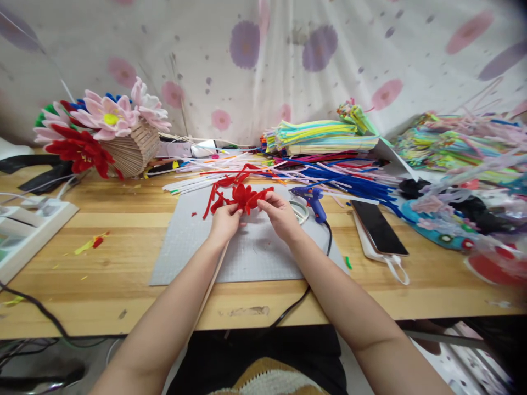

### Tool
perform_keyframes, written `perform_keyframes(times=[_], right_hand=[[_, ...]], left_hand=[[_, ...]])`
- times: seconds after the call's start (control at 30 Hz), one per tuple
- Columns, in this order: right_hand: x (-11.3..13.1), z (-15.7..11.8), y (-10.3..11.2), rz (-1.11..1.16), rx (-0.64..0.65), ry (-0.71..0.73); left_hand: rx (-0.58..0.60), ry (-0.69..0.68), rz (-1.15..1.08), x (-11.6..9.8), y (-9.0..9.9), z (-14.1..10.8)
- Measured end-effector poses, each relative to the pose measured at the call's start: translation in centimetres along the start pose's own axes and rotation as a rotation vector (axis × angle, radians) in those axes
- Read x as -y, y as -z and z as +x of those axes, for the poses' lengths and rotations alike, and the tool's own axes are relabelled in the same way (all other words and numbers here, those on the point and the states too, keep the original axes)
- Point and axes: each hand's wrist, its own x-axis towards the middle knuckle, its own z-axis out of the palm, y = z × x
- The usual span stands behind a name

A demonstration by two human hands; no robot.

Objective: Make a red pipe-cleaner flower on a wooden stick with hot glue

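Over a grey cutting mat point(193, 252), both hands are at a fuzzy red pipe-cleaner flower point(244, 196). My left hand point(226, 222) is closed at its lower left side, and a thin pale stick point(212, 285) runs down from that hand along the forearm. Thumb and fingertips of my right hand point(281, 215) pinch a petal at the flower's right. Loose red pipe-cleaner pieces point(211, 200) lie just behind and left of it. A blue glue gun point(312, 200) rests to the right of my right hand, near a pale coil point(300, 212).
Bundles of coloured pipe cleaners point(321, 134) line the back of the wooden table point(123, 247). At left are a basket point(132, 148) of fuzzy flowers and a white power strip point(33, 230). A phone point(379, 226) lies at right; the glue gun's black cord point(294, 304) crosses the front edge.
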Motion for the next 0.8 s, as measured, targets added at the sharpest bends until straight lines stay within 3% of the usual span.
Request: perform_keyframes(times=[0.27,0.5,0.8], right_hand=[[-0.7,0.0,0.7,-0.233,0.007,-0.063],[-1.7,0.3,1.5,-0.379,-0.008,-0.010],[-1.8,0.2,1.4,-0.465,-0.052,0.044]], left_hand=[[0.052,-0.028,0.073,1.1,-0.1,0.3],[0.030,-0.104,0.242,1.1,0.2,0.1],[0.005,-0.114,0.196,1.1,0.0,-0.1]])
